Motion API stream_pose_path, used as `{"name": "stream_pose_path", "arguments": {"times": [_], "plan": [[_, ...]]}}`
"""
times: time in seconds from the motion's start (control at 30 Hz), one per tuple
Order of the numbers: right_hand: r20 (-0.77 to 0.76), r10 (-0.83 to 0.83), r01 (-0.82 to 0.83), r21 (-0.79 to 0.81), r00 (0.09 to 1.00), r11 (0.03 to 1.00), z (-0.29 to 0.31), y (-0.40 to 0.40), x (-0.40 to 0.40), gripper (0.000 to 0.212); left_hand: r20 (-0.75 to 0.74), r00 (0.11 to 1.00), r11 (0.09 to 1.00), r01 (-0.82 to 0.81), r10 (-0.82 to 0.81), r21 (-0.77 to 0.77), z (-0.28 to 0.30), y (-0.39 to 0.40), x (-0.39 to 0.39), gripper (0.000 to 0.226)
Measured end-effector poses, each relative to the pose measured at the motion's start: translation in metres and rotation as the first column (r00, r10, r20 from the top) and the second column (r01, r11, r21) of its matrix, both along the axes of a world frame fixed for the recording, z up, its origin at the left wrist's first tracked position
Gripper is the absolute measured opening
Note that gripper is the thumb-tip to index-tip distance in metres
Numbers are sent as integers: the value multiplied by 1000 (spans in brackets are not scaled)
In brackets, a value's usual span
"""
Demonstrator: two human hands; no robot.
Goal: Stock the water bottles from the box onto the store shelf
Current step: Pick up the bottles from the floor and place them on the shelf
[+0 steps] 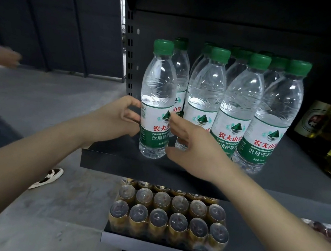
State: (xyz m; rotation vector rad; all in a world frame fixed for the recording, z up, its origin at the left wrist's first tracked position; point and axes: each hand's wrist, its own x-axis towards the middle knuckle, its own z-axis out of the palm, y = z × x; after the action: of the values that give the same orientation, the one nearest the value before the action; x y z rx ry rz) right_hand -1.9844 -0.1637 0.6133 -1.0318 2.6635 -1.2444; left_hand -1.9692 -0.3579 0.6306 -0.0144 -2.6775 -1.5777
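Leftmost water bottle (157,99) upright at front-left of shelf (114,158), between both sets of fingers. Left hand (117,117) grasping its label; right hand (192,141) relaxed, fingertips touching it.

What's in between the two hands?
In the head view, one clear plastic water bottle with a green cap stands upright between the left hand and right hand, at the front left of the black shelf.

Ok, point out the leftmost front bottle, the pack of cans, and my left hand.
Leftmost front bottle (155,111): head view, on its label.
Pack of cans (170,217): head view, on a can top mid-pack.
Left hand (117,117): head view, on the back of the hand.
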Motion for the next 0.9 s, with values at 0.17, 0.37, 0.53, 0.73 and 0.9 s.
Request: {"name": "stream_pose_path", "arguments": {"times": [0.17, 0.37, 0.53, 0.73, 0.9], "plan": [[-6, -8, 8, 3, 1000, 1000, -7, -2, 2, 77, 22, 1000, 1000, 9, -10, 20, -1, 0, -4, 68], [4, -8, 8, -16, 1000, 1000, -11, -3, -3, 74, 10, 1000, 998, 29, -30, 56, -7, 1, -16, 65], [-19, 4, -4, 4, 1000, 1000, -7, 3, -3, 70, -34, 999, 999, 25, -26, -33, -9, -3, -19, 46], [-11, -11, 12, 67, 1000, 998, -5, 11, -8, 59, -59, 995, 964, -94, 82, -248, -19, -3, -14, 36], [-80, -15, 32, 223, 997, 974, -6, 18, -5, 36, -71, 986, 929, -164, 149, -331, -31, 10, -10, 51]]}}
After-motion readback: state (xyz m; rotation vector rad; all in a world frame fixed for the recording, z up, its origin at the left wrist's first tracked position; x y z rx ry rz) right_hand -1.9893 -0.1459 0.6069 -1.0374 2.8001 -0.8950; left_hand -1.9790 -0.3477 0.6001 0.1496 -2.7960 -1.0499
